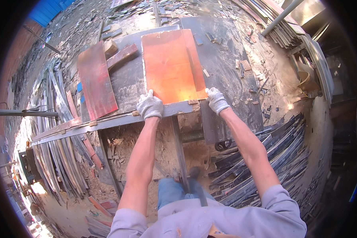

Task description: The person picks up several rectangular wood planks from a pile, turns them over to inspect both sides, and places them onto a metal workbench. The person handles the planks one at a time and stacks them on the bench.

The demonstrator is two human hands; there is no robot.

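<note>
A flat orange board [168,63] lies on the dark worktable [222,59], its near edge along the table's front rail. My left hand [150,105], in a pale knitted glove, is closed on the board's near left corner with the thumb on top. At the near right corner my right hand [217,100], gloved alike, grips the edge; its fingertips are partly hidden. To the left, a dark red board [97,80] rests on the table at a slant. A narrow reddish wood piece [122,56] lies between the two boards.
A grey metal rail [123,119] runs along the table's front. Long strips are heaped on the ground at right [271,152] and left [61,152]. Stacked boards [265,20] stand at the far right near a metal pole [282,17]. Wood scraps litter the ground behind.
</note>
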